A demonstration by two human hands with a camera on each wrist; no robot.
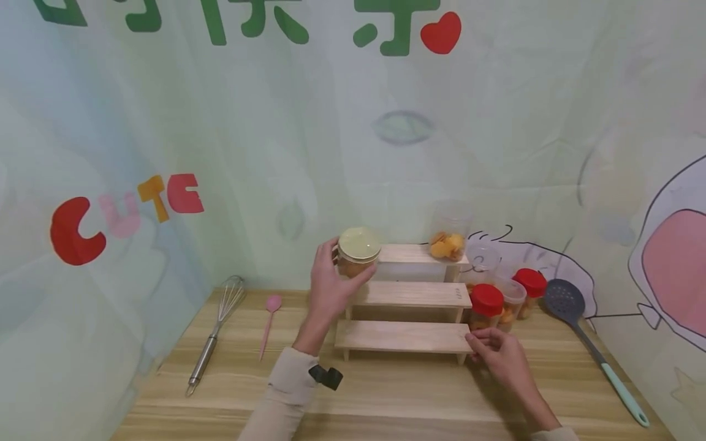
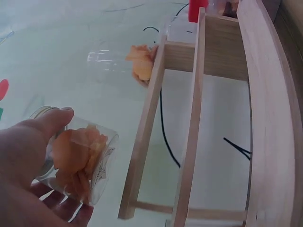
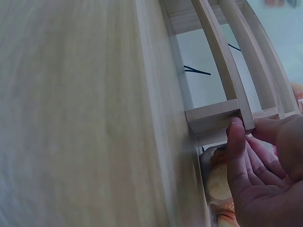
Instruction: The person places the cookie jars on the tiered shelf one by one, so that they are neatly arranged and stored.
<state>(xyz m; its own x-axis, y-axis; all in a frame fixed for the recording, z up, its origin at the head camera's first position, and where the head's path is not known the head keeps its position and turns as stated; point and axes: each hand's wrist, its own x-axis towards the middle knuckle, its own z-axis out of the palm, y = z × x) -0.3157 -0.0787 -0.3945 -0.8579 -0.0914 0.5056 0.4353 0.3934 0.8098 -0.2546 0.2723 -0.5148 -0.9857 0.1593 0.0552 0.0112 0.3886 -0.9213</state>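
My left hand (image 1: 331,280) grips a clear jar (image 1: 357,252) with a pale gold lid, holding it at the left end of the top step of a wooden three-step rack (image 1: 408,334). Orange-brown snack pieces show through the jar's side (image 2: 78,156) in the left wrist view, where its base is tipped toward the rack and apart from it. With thumb and fingers my right hand (image 1: 499,355) pinches the right end of the lowest step; the right wrist view shows that plank (image 3: 227,71) between them. A clear jar of orange snacks (image 1: 448,236) stands at the top step's right end.
Right of the rack cluster several jars, among them a red-lidded jar (image 1: 486,301), a clear-lidded jar (image 1: 512,300) and another red-lidded jar (image 1: 531,285). A grey skimmer (image 1: 568,303) lies at the far right. On the left lie a whisk (image 1: 212,343) and a pink spoon (image 1: 270,324).
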